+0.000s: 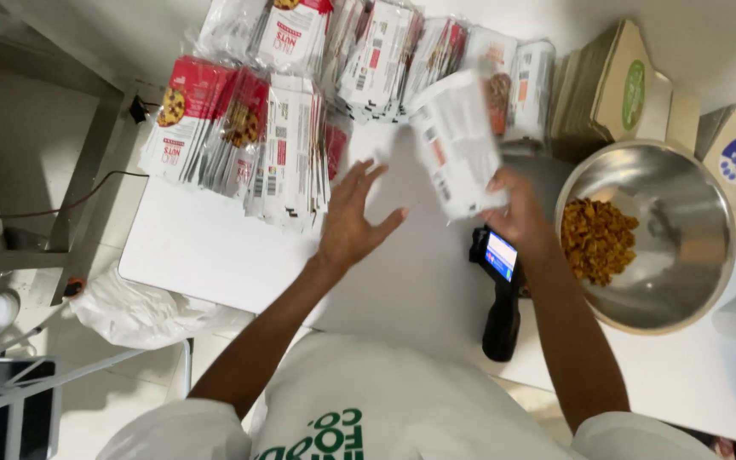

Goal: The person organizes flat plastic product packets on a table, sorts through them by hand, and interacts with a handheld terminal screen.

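The right hand [517,213] pinched a white pouch [457,145] above the table [215,255], beside the handheld printer [500,290]; the left hand [353,220], fingers spread and empty, hovered nearby. Probably mid-handling; steadying it seemed next. Pouch stacks [291,111] lay beyond.

1. My right grip [517,213] holds a white pouch [456,145] up above the bench [206,247].
2. My left grip [351,217] hovers open-fingered near the stacked pouches [249,128].
3. A steel bowl [683,213] of nuts [598,240] sits right.
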